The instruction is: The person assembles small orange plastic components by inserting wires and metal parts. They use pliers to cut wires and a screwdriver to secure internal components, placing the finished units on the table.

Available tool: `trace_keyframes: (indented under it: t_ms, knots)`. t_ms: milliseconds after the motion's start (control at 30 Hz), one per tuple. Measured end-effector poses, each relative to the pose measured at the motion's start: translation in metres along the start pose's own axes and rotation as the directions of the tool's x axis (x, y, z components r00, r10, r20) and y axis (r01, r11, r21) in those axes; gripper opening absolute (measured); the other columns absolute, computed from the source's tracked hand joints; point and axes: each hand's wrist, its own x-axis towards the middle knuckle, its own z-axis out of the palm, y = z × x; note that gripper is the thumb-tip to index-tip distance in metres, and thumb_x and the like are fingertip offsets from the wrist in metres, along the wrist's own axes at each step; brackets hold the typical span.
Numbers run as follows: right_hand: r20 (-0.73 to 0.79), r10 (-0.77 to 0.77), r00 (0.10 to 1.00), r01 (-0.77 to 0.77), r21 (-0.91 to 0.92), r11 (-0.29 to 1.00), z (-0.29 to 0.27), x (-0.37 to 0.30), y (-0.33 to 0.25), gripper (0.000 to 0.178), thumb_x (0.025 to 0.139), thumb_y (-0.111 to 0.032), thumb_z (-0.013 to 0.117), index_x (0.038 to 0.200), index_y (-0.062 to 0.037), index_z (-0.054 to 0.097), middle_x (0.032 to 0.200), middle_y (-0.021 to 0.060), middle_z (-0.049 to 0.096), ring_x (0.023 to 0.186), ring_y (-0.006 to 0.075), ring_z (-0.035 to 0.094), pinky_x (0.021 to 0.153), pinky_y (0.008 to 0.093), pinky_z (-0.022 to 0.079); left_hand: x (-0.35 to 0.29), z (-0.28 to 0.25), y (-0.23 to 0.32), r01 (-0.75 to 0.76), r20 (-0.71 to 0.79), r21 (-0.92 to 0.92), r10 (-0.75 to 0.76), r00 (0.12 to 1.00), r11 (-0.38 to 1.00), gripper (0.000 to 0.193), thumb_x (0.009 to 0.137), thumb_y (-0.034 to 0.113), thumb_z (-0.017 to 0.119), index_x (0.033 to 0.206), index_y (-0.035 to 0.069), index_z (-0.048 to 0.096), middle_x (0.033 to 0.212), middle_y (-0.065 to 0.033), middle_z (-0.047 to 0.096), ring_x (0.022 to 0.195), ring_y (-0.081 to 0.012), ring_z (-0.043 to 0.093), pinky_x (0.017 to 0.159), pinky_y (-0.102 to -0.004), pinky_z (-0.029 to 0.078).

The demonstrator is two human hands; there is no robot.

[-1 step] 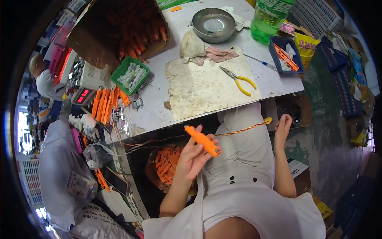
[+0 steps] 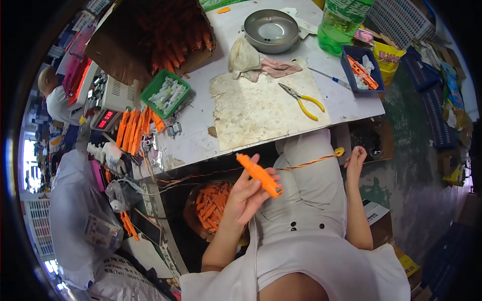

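My left hand (image 2: 247,196) is closed around a long orange plastic piece (image 2: 260,175), held over my lap with thumb and fingertips. The piece slants down to the right and has a small grey tip at its upper end. My right hand (image 2: 356,159) rests by my knee, fingers loosely curled, and I see nothing in it. Near that hand is the yellow end of a red-and-yellow twisted cord (image 2: 321,159) running across my legs. On the worn sheet (image 2: 261,113) ahead lie yellow-handled pliers (image 2: 303,101), jaws apart.
A cardboard box (image 2: 108,52) of orange pieces, a green tray (image 2: 165,94) of whitish parts and a row of orange pieces (image 2: 131,131) stand left. Farther off are a metal bowl (image 2: 271,31), cloths (image 2: 246,56), a green bottle (image 2: 339,27) and a blue bin (image 2: 361,70).
My left hand has shifted slightly right and up with the orange piece. The fingers of my right hand have curled a little more.
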Motion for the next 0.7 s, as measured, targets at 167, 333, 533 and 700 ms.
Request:
trace_keyframes:
  t_ms: [167, 333, 533, 700]
  knots:
    - [0.188, 0.351, 0.917, -0.378, 0.14, 0.915, 0.008, 0.015, 0.006, 0.046, 0.092, -0.032, 0.058, 0.126, -0.0113, 0.036, 0.094, 0.0045, 0.054, 0.072, 0.0091, 0.054, 0.058, 0.0202, 0.043, 0.023, 0.021, -0.005, 0.026, 0.102, 0.163, -0.043, 0.994, 0.986, 0.048, 0.09, 0.007, 0.056, 0.133, 0.005, 0.036, 0.119, -0.0222, 0.053, 0.106, -0.0307, 0.059, 0.09, -0.0449, 0.052]
    - [0.212, 0.169, 0.963, -0.265, 0.608, 0.749, 0.042, -0.013, -0.05, 0.046, 0.088, -0.016, 0.063, 0.127, -0.011, 0.039, 0.097, 0.0062, 0.054, 0.08, 0.0106, 0.054, 0.057, 0.0226, 0.043, 0.033, 0.038, -0.005, -0.064, 0.029, 0.289, 0.058, 0.998, 0.955, 0.048, 0.088, 0.007, 0.061, 0.13, 0.003, 0.038, 0.119, -0.0261, 0.055, 0.101, -0.0299, 0.063, 0.084, -0.0401, 0.055]
    - [0.653, -0.184, 0.735, 0.214, 0.033, 0.976, 0.054, -0.087, -0.112, 0.026, 0.081, -0.014, 0.071, 0.102, -0.006, 0.058, 0.079, 0.0002, 0.055, 0.071, 0.0134, 0.057, 0.058, 0.0253, 0.046, 0.048, 0.043, -0.005, -0.331, 0.05, 0.476, 0.351, 0.935, 0.815, 0.053, 0.083, 0.003, 0.066, 0.127, 0.0, 0.036, 0.11, -0.0272, 0.06, 0.096, -0.0287, 0.065, 0.082, -0.0359, 0.054]
    - [0.675, -0.564, 0.477, 0.8, -0.068, 0.596, 0.087, -0.106, -0.138, 0.043, 0.067, -0.035, 0.079, 0.089, -0.0051, 0.058, 0.077, 0.0035, 0.057, 0.059, 0.0189, 0.057, 0.052, 0.03, 0.047, 0.056, 0.055, 0.004, -0.36, 0.084, 0.54, 0.377, 0.922, 0.761, 0.055, 0.086, -0.003, 0.061, 0.132, 0.001, 0.03, 0.115, -0.0245, 0.059, 0.102, -0.0239, 0.062, 0.086, -0.0321, 0.052]
